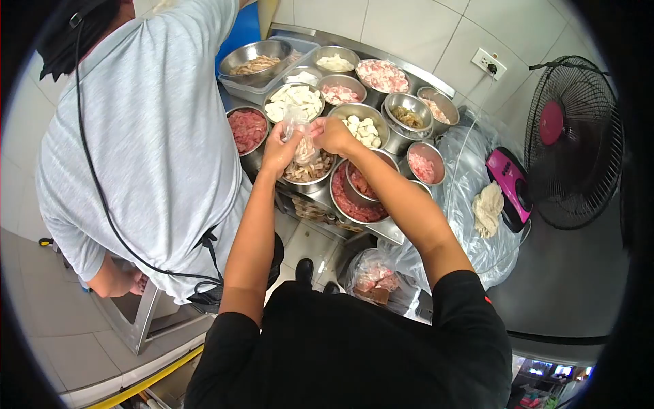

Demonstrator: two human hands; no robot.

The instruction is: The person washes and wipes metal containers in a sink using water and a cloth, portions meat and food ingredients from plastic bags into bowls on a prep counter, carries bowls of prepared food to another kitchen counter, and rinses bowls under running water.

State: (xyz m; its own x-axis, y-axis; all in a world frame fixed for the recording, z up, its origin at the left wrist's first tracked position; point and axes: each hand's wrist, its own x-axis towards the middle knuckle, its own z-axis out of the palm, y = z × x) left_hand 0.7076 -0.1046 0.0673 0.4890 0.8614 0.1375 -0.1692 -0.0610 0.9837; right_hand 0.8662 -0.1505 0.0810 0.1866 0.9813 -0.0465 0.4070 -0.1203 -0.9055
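Note:
Between my two hands is a small clear plastic bag (304, 148) with pale pieces in it, above a bowl of brownish sliced food (315, 170). My left hand (280, 148) is closed on the bag's left side. My right hand (332, 135) has its fingers pinched together at the bag's upper right. Behind the hands stand a bowl of white slices (293, 102) and a bowl of whitish balls (362, 131). Bowls of red minced meat (247, 130) are to the left and, partly under my right forearm, to the right (349, 202).
A co-worker in a grey shirt (146, 143) stands close on the left. More metal bowls (382, 75) fill the counter's back. At right are plastic sheeting (455, 204), a pink device (509, 184), a cloth (488, 208) and a black fan (575, 140). A bag of meat (375, 276) sits below.

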